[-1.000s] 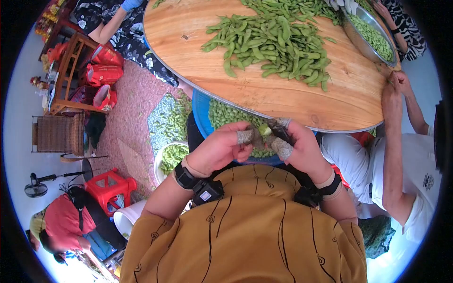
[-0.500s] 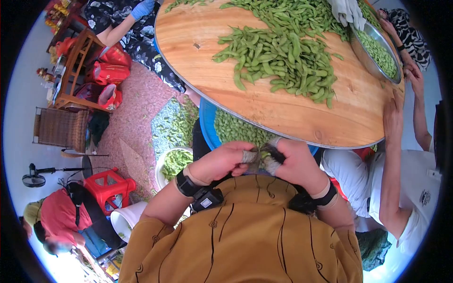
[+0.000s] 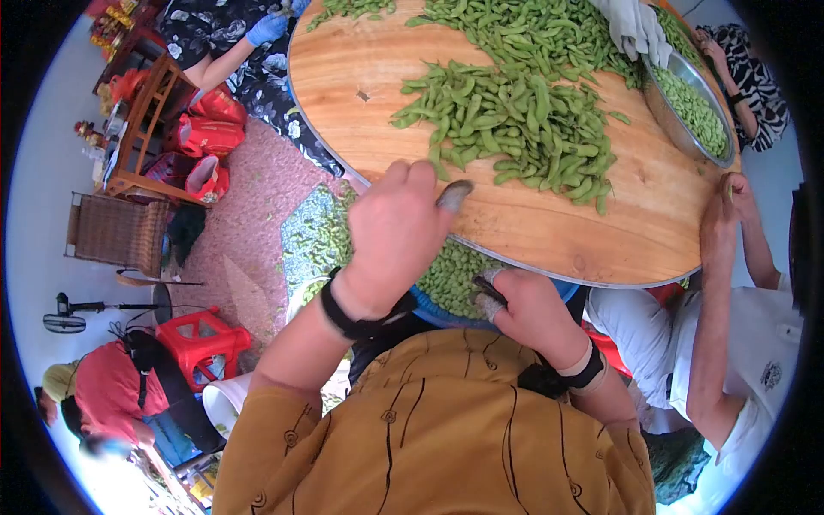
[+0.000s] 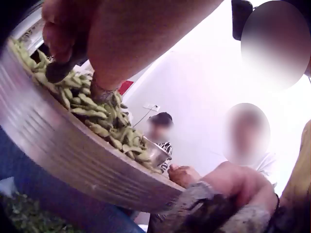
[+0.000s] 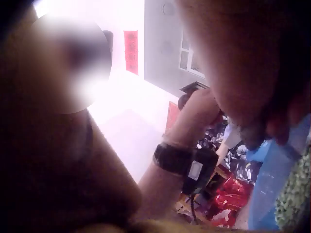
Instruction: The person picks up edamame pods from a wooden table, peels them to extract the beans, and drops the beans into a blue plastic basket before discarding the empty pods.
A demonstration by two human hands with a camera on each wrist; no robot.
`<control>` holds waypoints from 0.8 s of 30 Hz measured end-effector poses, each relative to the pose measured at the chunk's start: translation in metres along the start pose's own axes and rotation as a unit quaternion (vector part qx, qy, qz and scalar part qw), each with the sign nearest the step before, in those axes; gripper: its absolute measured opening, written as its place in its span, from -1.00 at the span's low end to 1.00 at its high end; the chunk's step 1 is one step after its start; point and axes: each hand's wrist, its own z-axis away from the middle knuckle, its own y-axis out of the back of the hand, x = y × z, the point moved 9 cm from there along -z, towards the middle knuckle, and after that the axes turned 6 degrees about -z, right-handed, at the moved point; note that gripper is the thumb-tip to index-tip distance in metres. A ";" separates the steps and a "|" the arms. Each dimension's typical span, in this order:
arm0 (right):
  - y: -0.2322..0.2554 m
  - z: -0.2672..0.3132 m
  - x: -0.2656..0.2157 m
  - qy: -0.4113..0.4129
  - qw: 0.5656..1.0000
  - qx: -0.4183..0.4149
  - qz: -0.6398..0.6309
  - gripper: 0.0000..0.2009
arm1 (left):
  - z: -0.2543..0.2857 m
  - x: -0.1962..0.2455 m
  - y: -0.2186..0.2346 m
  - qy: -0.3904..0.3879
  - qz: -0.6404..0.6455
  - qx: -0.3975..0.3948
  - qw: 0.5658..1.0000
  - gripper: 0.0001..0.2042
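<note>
My left hand (image 3: pixel 399 232) reaches over the table's near edge, beside a pile of green soybean pods (image 3: pixel 524 129). Grey tape wraps its thumb (image 3: pixel 455 196), and in the left wrist view thumb and fingers (image 4: pixel 58 70) stand apart right at the pods. Lower down, my right hand (image 3: pixel 541 313) is above a blue basin (image 3: pixel 566 290) of shelled green beans (image 3: pixel 451 279). Its taped thumb and dark-covered fingertip lie close together; I cannot tell whether something is between them.
The round wooden table (image 3: pixel 343 69) carries more pods and a steel bowl (image 3: pixel 725 154) of beans. A person in white (image 3: pixel 738 343) sits at the right; a blue-gloved hand (image 3: pixel 268 30) is across the table. A red stool (image 3: pixel 202 339) stands at the left.
My hands were together over the basin, working on a pod; now they are apart. The left has moved forward to the table's edge, while the right stays over the basin.
</note>
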 end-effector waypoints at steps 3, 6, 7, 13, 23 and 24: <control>0.006 0.007 -0.003 -0.013 1.000 0.005 -0.010 -0.84 | -0.017 0.006 -0.024 0.002 -0.046 -0.008 0.999 -0.79; 0.012 0.014 -0.004 0.000 0.999 0.026 -0.039 -0.82 | -0.018 0.005 -0.037 -0.002 -0.069 -0.038 0.997 -0.83; 0.015 0.016 -0.004 0.004 0.998 0.033 -0.055 -0.82 | -0.012 0.006 -0.028 -0.014 -0.051 -0.022 0.998 -0.83; 0.016 0.015 0.017 -0.213 0.846 0.066 -0.484 -0.81 | 0.041 0.034 -0.001 -0.170 0.039 -0.008 0.985 -0.75; 0.021 0.012 0.015 -0.144 0.863 0.080 -0.477 -0.83 | 0.075 0.037 -0.054 0.034 0.490 -0.332 0.806 -0.94; 0.023 0.014 0.014 -0.144 0.861 0.094 -0.479 -0.81 | 0.076 0.034 -0.059 0.070 0.518 -0.333 0.785 -0.90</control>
